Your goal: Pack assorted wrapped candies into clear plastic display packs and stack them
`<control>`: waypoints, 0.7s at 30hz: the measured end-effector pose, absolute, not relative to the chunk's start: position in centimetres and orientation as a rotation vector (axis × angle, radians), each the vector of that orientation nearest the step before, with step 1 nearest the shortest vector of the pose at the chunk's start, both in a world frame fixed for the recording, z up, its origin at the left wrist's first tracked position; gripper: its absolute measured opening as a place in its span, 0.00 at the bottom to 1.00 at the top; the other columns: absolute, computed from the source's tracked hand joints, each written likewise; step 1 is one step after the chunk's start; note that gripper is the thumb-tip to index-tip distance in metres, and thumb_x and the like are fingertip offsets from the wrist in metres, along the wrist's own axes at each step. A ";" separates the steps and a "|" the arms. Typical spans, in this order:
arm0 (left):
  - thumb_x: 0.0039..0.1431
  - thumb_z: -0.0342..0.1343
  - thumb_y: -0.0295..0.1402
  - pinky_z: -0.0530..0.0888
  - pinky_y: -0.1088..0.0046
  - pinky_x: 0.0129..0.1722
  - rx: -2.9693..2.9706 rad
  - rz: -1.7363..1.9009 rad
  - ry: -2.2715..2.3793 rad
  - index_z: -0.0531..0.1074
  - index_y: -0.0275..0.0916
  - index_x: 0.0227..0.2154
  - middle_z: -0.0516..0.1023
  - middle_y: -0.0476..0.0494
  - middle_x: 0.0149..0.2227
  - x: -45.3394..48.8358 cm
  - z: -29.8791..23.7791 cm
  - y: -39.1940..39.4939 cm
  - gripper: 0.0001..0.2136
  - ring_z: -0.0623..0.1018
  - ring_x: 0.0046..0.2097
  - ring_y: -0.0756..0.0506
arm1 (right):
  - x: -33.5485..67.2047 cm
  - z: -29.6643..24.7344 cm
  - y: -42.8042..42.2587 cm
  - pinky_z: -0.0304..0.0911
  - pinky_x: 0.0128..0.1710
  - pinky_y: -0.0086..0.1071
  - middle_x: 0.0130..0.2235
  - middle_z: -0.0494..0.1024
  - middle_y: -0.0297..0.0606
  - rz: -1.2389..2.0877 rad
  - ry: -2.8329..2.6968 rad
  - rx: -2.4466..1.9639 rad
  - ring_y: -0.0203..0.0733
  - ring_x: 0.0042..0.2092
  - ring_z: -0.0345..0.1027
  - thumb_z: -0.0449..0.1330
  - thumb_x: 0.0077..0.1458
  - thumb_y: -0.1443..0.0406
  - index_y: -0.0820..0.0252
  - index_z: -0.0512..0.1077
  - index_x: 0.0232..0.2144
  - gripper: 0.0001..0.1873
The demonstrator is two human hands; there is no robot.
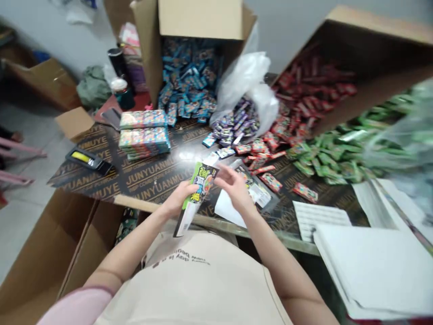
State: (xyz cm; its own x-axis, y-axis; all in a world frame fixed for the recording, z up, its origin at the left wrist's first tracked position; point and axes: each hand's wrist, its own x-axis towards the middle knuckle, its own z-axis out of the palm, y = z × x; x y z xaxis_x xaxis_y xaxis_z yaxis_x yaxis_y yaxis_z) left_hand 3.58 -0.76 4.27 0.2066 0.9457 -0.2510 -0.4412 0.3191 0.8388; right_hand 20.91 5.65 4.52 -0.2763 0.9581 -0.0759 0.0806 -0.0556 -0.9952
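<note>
Fingers of the left hand (178, 197) are clamped on a green and black packet (199, 193), held over the near edge of the desk (144, 183). Its long side slants, low end by the shirt (199, 293), far end away and to the right. The right hand (235, 186) is nearer that far end, fingers curled beside it; it is blurry, so I cannot tell if they pinch it.
</note>
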 end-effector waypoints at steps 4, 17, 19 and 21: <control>0.42 0.62 0.41 0.72 0.68 0.40 0.863 1.070 0.869 0.76 0.36 0.43 0.79 0.39 0.43 4.3 5.0 -0.3 0.24 0.76 0.43 0.40 | 21.6 4.7 5.0 0.65 0.48 0.40 0.48 0.74 0.41 1.100 -1.337 -1.139 0.46 0.47 0.68 0.71 0.40 0.54 0.53 0.70 0.48 0.31; 0.51 0.62 0.41 0.69 0.69 0.46 1.181 0.843 0.957 0.78 0.35 0.39 0.80 0.42 0.39 5.3 5.6 0.6 0.16 0.76 0.41 0.43 | 24.7 7.3 5.3 0.62 0.45 0.40 0.38 0.80 0.37 0.990 -2.029 -0.861 0.47 0.42 0.67 0.71 0.44 0.60 0.53 0.76 0.46 0.24; 0.52 0.61 0.42 0.69 0.70 0.45 1.165 0.875 0.997 0.78 0.34 0.37 0.80 0.42 0.37 4.9 5.7 0.7 0.16 0.76 0.40 0.44 | 24.7 7.2 5.5 0.61 0.49 0.42 0.41 0.79 0.37 0.914 -1.893 -0.896 0.47 0.45 0.68 0.71 0.44 0.59 0.51 0.75 0.47 0.25; 0.52 0.60 0.44 0.70 0.71 0.40 1.110 0.907 1.068 0.78 0.33 0.34 0.80 0.43 0.33 4.7 5.7 0.8 0.17 0.75 0.35 0.45 | 24.6 6.7 5.6 0.60 0.52 0.42 0.46 0.77 0.39 0.885 -1.646 -0.963 0.47 0.49 0.67 0.72 0.42 0.57 0.50 0.74 0.48 0.28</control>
State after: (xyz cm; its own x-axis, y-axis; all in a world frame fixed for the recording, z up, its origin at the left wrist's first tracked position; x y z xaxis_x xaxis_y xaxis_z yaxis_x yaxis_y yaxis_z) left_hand 4.69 0.83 5.68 0.2536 0.9463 -0.2007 -0.0447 0.2187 0.9748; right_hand 24.58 5.57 6.71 -0.1912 0.9034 0.3838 0.1779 0.4164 -0.8916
